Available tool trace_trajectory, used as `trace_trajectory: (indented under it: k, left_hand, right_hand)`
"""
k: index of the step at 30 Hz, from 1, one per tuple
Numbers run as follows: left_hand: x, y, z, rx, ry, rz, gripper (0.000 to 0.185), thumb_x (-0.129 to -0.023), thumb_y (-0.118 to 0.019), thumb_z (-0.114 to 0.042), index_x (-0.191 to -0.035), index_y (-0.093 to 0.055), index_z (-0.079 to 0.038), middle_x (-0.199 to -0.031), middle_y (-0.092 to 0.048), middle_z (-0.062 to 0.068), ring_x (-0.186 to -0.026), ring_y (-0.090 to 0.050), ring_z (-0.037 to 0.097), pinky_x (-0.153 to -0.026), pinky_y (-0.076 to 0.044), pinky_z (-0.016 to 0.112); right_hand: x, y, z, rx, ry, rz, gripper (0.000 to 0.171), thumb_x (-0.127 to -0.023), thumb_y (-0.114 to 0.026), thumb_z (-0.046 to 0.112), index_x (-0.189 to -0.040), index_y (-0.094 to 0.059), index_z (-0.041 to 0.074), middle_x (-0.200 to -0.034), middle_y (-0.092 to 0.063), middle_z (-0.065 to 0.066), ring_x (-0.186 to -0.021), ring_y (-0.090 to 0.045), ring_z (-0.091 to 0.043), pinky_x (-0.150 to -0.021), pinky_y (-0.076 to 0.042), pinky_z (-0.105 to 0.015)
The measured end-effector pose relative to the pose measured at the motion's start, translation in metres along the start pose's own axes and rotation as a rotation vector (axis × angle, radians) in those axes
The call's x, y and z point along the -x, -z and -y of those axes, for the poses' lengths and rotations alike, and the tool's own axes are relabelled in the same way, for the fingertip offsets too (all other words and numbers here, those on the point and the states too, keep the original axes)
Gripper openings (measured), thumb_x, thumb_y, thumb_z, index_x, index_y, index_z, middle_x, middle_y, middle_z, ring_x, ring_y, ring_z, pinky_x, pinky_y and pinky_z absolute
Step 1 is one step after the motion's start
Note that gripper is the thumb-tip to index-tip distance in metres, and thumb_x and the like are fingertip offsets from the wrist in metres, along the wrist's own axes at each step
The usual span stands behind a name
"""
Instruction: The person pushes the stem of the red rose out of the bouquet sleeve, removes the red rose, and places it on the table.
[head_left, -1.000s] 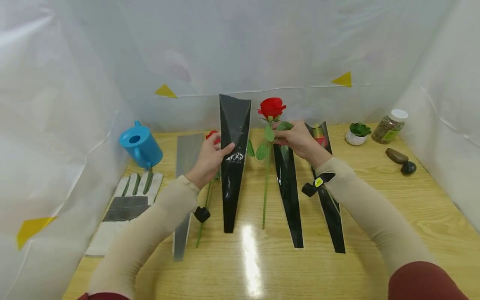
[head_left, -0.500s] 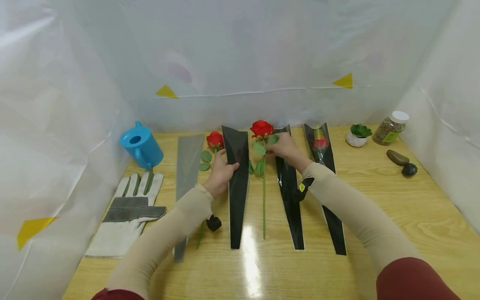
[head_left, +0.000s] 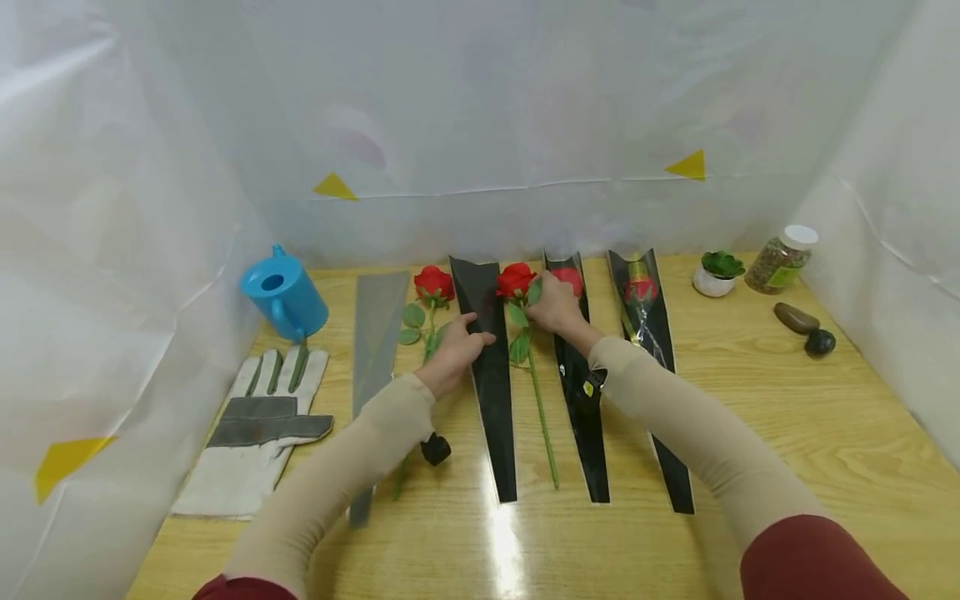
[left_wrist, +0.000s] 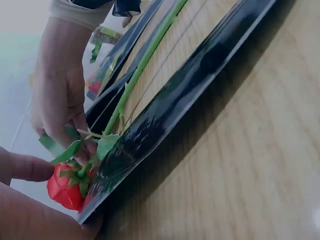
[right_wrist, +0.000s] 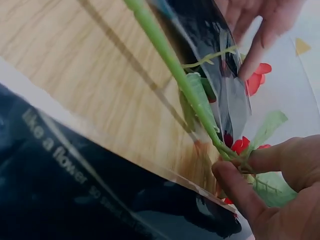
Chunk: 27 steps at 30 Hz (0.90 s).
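Observation:
My right hand (head_left: 557, 307) pinches a red rose (head_left: 516, 279) by its green stem (right_wrist: 170, 65), just below the bloom. The rose lies over the table with its stem slanting toward me. To its left lies a black flower sleeve (head_left: 495, 417), wide at the far end. My left hand (head_left: 453, 354) is at that sleeve's left edge, thumb and forefinger spread apart, a fingertip right at the edge in the left wrist view. A second red rose (head_left: 433, 283) lies just left of the sleeve, its stem partly hidden by my left hand.
Two black sleeves, a nearer one (head_left: 585, 425) and a farther one (head_left: 671, 462), hold red roses at right. A grey sleeve (head_left: 375, 333), work glove (head_left: 255, 425) and blue watering can (head_left: 288, 300) are at left. A succulent (head_left: 716, 271), jar (head_left: 783, 258) and stones (head_left: 797, 318) stand right.
The sleeve and the rose have come down to the table from above it. My left hand's thumb and fingers have spread from the sleeve; my right hand has moved down with the rose.

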<state>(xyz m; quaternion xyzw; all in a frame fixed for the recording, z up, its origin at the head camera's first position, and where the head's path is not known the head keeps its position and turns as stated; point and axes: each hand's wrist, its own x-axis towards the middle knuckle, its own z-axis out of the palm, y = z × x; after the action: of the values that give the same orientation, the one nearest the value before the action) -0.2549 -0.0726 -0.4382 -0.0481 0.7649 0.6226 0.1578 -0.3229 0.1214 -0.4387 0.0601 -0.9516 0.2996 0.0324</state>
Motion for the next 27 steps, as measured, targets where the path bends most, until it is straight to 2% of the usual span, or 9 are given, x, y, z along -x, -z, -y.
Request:
trace_trajectory:
  k: [4, 9, 12, 16, 20, 23, 27]
  left_hand:
    - [-0.004, -0.001, -0.002, -0.080, -0.025, 0.017, 0.068, -0.099, -0.058, -0.017, -0.156, -0.024, -0.006, -0.162, -0.007, 0.015, -0.147, -0.012, 0.034, -0.113, -0.024, 0.050]
    - [-0.011, 0.000, -0.007, -0.167, -0.009, 0.057, 0.068, -0.099, -0.057, -0.022, -0.156, -0.024, -0.005, -0.162, 0.011, 0.016, -0.148, 0.004, 0.034, -0.115, -0.016, 0.051]
    - [-0.011, 0.000, -0.009, -0.205, 0.006, 0.070, 0.067, -0.100, -0.057, -0.023, -0.156, -0.025, -0.005, -0.161, 0.019, 0.016, -0.147, 0.009, 0.033, -0.115, -0.014, 0.052]
    - [-0.011, -0.002, -0.010, -0.263, -0.001, 0.065, 0.068, -0.100, -0.058, -0.024, -0.156, -0.024, -0.006, -0.159, 0.024, 0.016, -0.147, 0.012, 0.033, -0.115, -0.015, 0.053]
    - [-0.014, -0.002, -0.011, -0.325, -0.030, 0.048, 0.068, -0.100, -0.057, -0.026, -0.157, -0.023, -0.007, -0.158, 0.027, 0.014, -0.146, 0.017, 0.031, -0.115, -0.015, 0.053]
    - [-0.018, -0.002, -0.011, -0.373, -0.055, 0.057, 0.068, -0.101, -0.055, -0.029, -0.156, -0.024, -0.006, -0.159, 0.026, 0.012, -0.146, 0.018, 0.029, -0.115, -0.016, 0.052]
    - [-0.023, -0.001, -0.010, -0.419, -0.074, 0.097, 0.068, -0.102, -0.054, -0.031, -0.155, -0.023, -0.003, -0.160, 0.024, 0.013, -0.147, 0.014, 0.029, -0.115, -0.016, 0.050]
  right_hand:
    - [0.003, -0.004, -0.001, 0.014, 0.027, -0.019, 0.045, -0.082, -0.072, 0.008, -0.122, -0.053, -0.003, -0.096, -0.062, -0.019, -0.081, -0.060, -0.034, -0.071, -0.051, -0.047]
    - [0.009, -0.004, 0.004, 0.010, 0.064, -0.025, 0.052, -0.082, -0.072, 0.004, -0.130, -0.053, -0.006, -0.119, -0.058, -0.023, -0.110, -0.053, -0.038, -0.086, -0.048, -0.047]
    - [0.013, -0.001, 0.008, 0.022, 0.067, -0.031, 0.053, -0.084, -0.074, 0.006, -0.132, -0.054, -0.005, -0.128, -0.051, -0.024, -0.119, -0.047, -0.039, -0.091, -0.045, -0.050]
    - [0.013, 0.008, 0.010, 0.051, 0.059, -0.050, 0.057, -0.082, -0.079, 0.009, -0.133, -0.056, -0.002, -0.133, -0.047, -0.024, -0.120, -0.045, -0.040, -0.094, -0.043, -0.050]
    - [0.008, 0.019, 0.008, 0.036, 0.071, -0.103, 0.058, -0.080, -0.080, 0.010, -0.132, -0.058, -0.002, -0.132, -0.050, -0.024, -0.124, -0.042, -0.041, -0.103, -0.035, -0.051]
    - [0.006, 0.027, 0.005, 0.009, 0.074, -0.126, 0.054, -0.083, -0.079, 0.011, -0.131, -0.058, -0.003, -0.131, -0.051, -0.023, -0.125, -0.040, -0.040, -0.106, -0.032, -0.050]
    - [0.005, 0.036, -0.001, -0.036, 0.040, -0.113, 0.050, -0.089, -0.074, 0.013, -0.132, -0.057, -0.004, -0.133, -0.049, -0.023, -0.125, -0.042, -0.039, -0.103, -0.036, -0.050]
